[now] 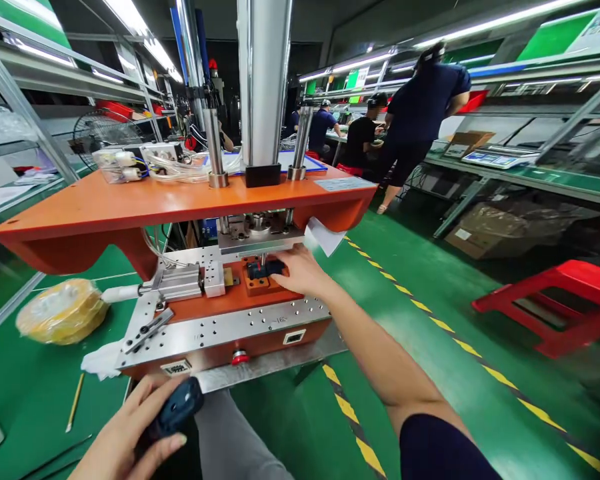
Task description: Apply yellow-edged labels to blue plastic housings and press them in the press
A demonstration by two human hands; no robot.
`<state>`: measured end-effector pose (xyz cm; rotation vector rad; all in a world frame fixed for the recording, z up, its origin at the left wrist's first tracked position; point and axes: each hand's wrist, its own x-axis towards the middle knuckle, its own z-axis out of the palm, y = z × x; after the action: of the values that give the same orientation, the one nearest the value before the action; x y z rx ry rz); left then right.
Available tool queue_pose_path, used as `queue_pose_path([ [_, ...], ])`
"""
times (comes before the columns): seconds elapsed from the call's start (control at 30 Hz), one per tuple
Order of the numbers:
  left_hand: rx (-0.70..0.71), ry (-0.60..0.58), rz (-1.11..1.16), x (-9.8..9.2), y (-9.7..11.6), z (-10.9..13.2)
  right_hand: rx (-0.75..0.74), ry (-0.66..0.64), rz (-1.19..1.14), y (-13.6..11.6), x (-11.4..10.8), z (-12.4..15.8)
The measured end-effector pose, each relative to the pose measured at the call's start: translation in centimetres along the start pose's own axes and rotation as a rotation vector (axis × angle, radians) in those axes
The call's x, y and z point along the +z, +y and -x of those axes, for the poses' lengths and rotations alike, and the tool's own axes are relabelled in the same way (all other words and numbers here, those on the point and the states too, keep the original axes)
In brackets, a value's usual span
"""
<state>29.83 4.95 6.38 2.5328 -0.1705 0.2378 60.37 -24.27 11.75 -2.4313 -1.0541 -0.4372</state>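
Observation:
My left hand (135, 430), low in the view, grips a dark blue, rounded plastic part (180, 407) between thumb and fingers. My right hand (303, 270) reaches under the upper plate of an orange press machine (180, 200). Its thumb and fingers close around a dark plastic part (260, 269) seated in an orange fixture block (260, 288). Just above that part, a thin metal rod comes down from the press head (260, 233). To the fixture's left sits a metal slide with a cylinder (180, 280). My right fingertips are partly hidden.
A red push button (240, 358) is on the machine's front. Left on the green bench lie a wrapped yellow tape roll (63, 310) and a thin yellow stick (75, 403). A red stool (570, 300) stands right; a person (425, 100) and seated co-workers are behind.

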Motion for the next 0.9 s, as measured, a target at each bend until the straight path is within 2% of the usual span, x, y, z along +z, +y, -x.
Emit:
queue_pose_path([
  [0.03,0.014,0.021,-0.016,-0.5,1.5,-2.1,-0.030,-0.071,-0.021,0.5,-0.1,-1.2],
  [0.1,0.050,0.068,-0.029,-1.0,3.9,-5.8,-0.082,-0.128,-0.059,1.1,0.0,-2.9],
  [0.17,0.084,0.088,-0.034,-0.8,5.5,-9.1,-0.097,-0.128,-0.093,1.4,0.0,-3.4],
  [0.23,0.119,0.075,-0.047,-0.3,6.6,-12.0,-0.075,-0.073,-0.120,1.4,-0.2,-2.6],
  [0.3,0.144,0.050,-0.071,0.3,7.4,-15.1,-0.012,0.087,-0.159,1.2,-0.4,-0.6],
  [0.43,0.144,-0.019,-0.142,1.1,8.5,-21.7,0.143,0.608,-0.316,0.8,-0.8,5.5],
  [0.53,0.139,-0.089,-0.192,1.8,8.9,-25.5,0.239,0.713,-0.332,0.9,-1.0,10.4],
  [0.63,0.149,-0.139,-0.220,3.2,9.0,-27.2,0.342,0.750,-0.300,1.9,-1.1,14.2],
  [0.7,0.170,-0.163,-0.255,4.3,9.1,-27.3,0.414,0.790,-0.317,2.9,-0.7,15.5],
  [0.77,0.199,-0.157,-0.324,4.9,9.2,-26.6,0.484,0.809,-0.432,4.0,0.1,16.0],
  [0.83,0.214,-0.081,-0.395,4.5,8.6,-25.0,0.542,0.759,-0.607,4.9,1.2,16.1],
  [0.9,0.147,0.111,-0.406,2.9,6.7,-22.3,0.545,0.674,-0.709,5.5,2.1,16.3],
])
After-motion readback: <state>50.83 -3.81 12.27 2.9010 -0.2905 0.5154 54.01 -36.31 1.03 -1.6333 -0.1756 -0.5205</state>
